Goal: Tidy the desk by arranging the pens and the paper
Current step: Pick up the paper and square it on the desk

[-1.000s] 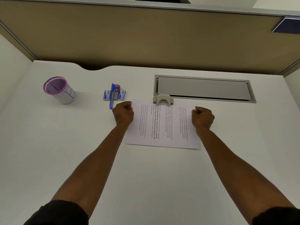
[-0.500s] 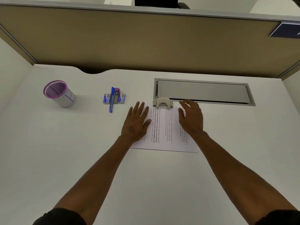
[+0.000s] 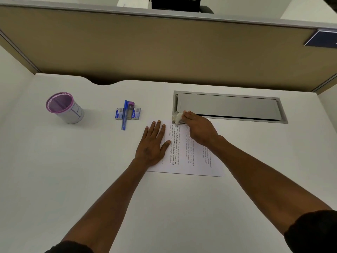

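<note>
Paper (image 3: pixel 184 154), a printed sheet, is lying flat at the centre of the white desk (image 3: pixel 73 179). A second ago both hands were fists at its side edges; now the left hand (image 3: pixel 153 143) is pressing on it, fingers spread wide, while the right hand (image 3: pixel 198 128) is closing its fingers around the small beige stapler (image 3: pixel 177 118) at the sheet's top edge, probably to clear it. Blue pen (image 3: pixel 124 115) is waiting left of centre; purple pen cup (image 3: pixel 63 106) is standing upper left.
</note>
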A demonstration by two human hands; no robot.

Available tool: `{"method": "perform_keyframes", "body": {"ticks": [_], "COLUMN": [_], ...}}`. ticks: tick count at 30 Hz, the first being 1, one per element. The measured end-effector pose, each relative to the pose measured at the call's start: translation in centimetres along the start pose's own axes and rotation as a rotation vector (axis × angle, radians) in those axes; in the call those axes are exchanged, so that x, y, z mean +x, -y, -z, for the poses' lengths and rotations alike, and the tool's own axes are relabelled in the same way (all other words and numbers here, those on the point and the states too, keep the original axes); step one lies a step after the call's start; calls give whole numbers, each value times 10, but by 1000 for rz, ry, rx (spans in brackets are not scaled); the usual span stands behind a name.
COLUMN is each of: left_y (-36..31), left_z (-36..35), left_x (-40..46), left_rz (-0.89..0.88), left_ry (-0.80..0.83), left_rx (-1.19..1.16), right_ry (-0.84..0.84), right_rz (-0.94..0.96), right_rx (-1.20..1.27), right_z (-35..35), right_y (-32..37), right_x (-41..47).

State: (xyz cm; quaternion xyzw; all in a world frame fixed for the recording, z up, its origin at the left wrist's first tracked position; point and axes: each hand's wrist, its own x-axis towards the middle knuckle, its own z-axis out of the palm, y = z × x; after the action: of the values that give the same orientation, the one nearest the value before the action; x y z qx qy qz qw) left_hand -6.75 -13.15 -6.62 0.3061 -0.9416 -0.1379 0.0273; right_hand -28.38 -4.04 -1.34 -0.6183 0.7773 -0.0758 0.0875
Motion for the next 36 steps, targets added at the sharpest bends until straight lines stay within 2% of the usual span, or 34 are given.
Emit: {"method": "perform_keyframes", "body": {"ticks": [13, 31, 36], "left_y": [1, 4, 3], "left_z": [-5, -12, -11], "left_x": [1, 4, 3], "left_rz": [10, 12, 17], "left_ry": [-3, -23, -17], "left_rx": [3, 8, 15], "right_ry": [78, 65, 128], "right_rz": [-12, -12, -25], "right_rx": [15, 78, 43], "right_z": [-3, 12, 23], "right_y": [-8, -2, 3], "right_x": [9, 20, 22]}}
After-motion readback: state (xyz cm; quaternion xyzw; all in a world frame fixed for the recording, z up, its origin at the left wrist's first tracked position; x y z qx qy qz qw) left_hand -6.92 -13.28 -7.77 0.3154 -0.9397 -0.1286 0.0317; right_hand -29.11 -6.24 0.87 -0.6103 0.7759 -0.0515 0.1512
